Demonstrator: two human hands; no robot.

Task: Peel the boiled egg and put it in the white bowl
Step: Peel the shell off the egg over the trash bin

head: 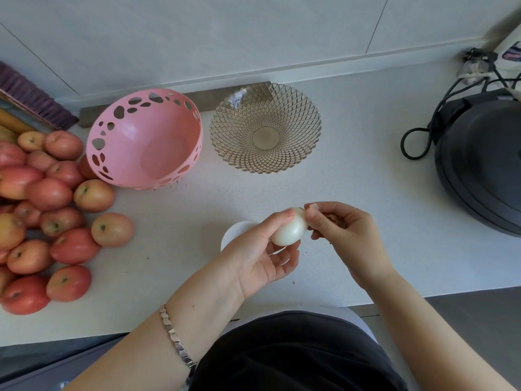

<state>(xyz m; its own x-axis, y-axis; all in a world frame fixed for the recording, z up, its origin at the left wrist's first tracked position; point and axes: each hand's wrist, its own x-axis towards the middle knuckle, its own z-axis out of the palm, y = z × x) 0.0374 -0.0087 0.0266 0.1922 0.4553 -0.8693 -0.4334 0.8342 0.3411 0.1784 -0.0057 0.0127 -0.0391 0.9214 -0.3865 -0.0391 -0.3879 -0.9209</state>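
Cradling smooth glossy oval egg (290, 231), left hand (262, 258); right hand (344, 230) pinches tip.

The single head-worn wide-angle camera looks steeply down from close above the countertop (352, 207), facing the back wall (225, 29).

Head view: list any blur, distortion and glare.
Head view: the wide-angle lens bows the counter and wall seams; the top-right corner around the plug is smeared; light is soft and even, shadows faint; small sheen on the egg and the glass bowl rim.
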